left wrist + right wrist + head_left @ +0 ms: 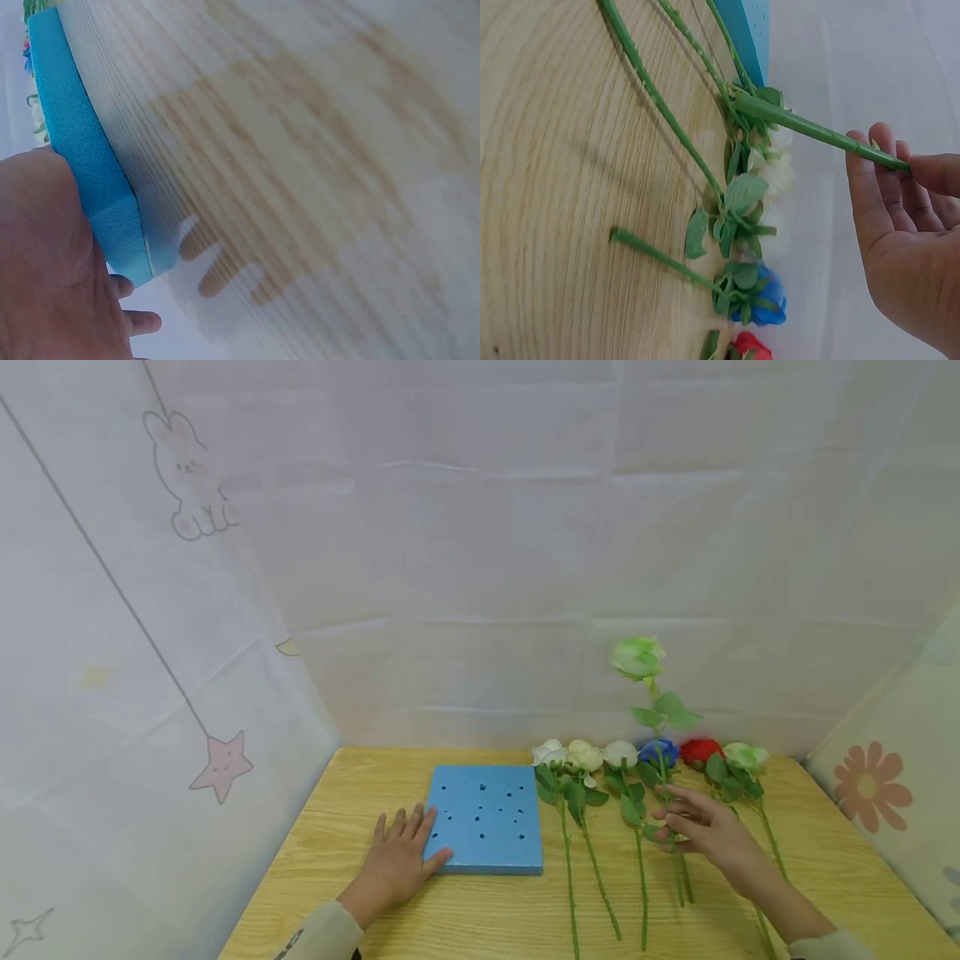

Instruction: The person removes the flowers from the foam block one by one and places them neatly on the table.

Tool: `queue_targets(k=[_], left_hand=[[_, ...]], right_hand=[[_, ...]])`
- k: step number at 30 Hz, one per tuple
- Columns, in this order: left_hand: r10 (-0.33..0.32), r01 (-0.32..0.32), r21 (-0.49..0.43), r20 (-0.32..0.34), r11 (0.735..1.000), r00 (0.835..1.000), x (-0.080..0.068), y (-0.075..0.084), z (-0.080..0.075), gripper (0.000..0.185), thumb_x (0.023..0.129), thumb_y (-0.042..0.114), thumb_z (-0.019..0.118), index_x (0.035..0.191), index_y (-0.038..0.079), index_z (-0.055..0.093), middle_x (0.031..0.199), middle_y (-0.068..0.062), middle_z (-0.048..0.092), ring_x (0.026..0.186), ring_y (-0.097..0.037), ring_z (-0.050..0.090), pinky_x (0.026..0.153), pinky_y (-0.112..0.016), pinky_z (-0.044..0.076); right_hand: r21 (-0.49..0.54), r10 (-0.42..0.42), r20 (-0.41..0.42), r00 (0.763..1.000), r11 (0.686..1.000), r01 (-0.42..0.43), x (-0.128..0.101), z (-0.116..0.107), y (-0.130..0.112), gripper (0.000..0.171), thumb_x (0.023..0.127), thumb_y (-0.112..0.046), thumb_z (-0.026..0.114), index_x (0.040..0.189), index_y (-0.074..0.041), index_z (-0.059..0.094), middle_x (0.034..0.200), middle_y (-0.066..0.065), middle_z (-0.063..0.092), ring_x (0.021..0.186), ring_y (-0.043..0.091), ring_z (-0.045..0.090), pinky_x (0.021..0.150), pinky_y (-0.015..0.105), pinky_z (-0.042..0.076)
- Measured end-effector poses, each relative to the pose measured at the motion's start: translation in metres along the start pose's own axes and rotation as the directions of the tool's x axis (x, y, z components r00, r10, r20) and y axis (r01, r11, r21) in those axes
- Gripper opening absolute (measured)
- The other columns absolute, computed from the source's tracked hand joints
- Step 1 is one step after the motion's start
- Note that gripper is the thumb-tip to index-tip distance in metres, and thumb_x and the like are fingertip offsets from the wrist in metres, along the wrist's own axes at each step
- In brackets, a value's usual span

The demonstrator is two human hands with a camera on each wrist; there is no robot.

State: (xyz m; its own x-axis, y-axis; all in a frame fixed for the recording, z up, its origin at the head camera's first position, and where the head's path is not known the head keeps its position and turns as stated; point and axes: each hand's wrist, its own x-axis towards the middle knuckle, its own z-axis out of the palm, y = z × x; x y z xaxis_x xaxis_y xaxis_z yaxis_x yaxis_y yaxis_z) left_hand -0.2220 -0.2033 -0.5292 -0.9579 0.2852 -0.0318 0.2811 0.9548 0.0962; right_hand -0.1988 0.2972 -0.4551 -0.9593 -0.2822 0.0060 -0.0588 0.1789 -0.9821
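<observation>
My right hand point(678, 823) pinches the stem point(810, 129) of a pale green rose point(637, 657) and holds it upright above the table; thumb and fingers close on the stem in the right wrist view. My left hand point(405, 847) lies flat on the wooden table point(322, 852), fingers straight. Its thumb touches the near left corner of a blue foam block point(486, 817) pierced with several holes. The left wrist view shows my palm point(52, 262) against the block's edge point(90, 172).
Several roses lie in a row right of the block, stems toward me: white point(550, 752), cream point(583, 755), white point(620, 753), blue point(657, 752), red point(701, 750) and pale green point(745, 755). Pale curtains with printed figures close in the back and both sides.
</observation>
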Motion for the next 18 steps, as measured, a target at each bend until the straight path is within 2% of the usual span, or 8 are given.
queue_targets(k=[5, 13, 18], left_hand=[[0.016, -0.016, 0.002, -0.037, 1.0, 0.999, 0.0, -0.002, 0.003, 0.088, 0.099, 0.075, 0.03, 0.163, 0.014, 0.026, 0.165, -0.017, 0.027, 0.149, -0.047, 0.026, 0.116, -0.071, 0.009], [0.002, -0.001, 0.01, -0.024, 1.0, 1.0, -0.001, -0.001, 0.002, 0.087, 0.098, 0.075, 0.028, 0.163, 0.017, 0.024, 0.166, -0.015, 0.025, 0.15, -0.046, 0.025, 0.118, -0.07, 0.011], [0.001, -0.001, 0.004, -0.023, 1.0, 1.0, -0.002, 0.001, -0.001, 0.087, 0.098, 0.075, 0.029, 0.163, 0.016, 0.024, 0.166, -0.015, 0.025, 0.149, -0.046, 0.026, 0.117, -0.07, 0.011]], right_hand=[[-0.003, -0.007, -0.04, 0.999, 1.0, 0.007, -0.008, -0.01, 0.004, 0.066, 0.104, -0.02, 0.06, 0.156, 0.006, 0.028, 0.113, -0.006, 0.07, 0.098, 0.022, 0.072, 0.081, 0.043, 0.061], [0.006, 0.039, -0.022, 0.999, 0.999, -0.039, -0.021, -0.028, 0.007, 0.056, 0.107, -0.021, 0.056, 0.157, -0.008, 0.036, 0.115, -0.009, 0.069, 0.1, 0.02, 0.071, 0.083, 0.042, 0.06], [-0.006, 0.069, -0.063, 0.996, 0.998, -0.069, -0.029, -0.038, 0.008, 0.057, 0.107, -0.022, 0.056, 0.157, -0.006, 0.033, 0.114, -0.008, 0.068, 0.099, 0.019, 0.07, 0.083, 0.04, 0.06]])
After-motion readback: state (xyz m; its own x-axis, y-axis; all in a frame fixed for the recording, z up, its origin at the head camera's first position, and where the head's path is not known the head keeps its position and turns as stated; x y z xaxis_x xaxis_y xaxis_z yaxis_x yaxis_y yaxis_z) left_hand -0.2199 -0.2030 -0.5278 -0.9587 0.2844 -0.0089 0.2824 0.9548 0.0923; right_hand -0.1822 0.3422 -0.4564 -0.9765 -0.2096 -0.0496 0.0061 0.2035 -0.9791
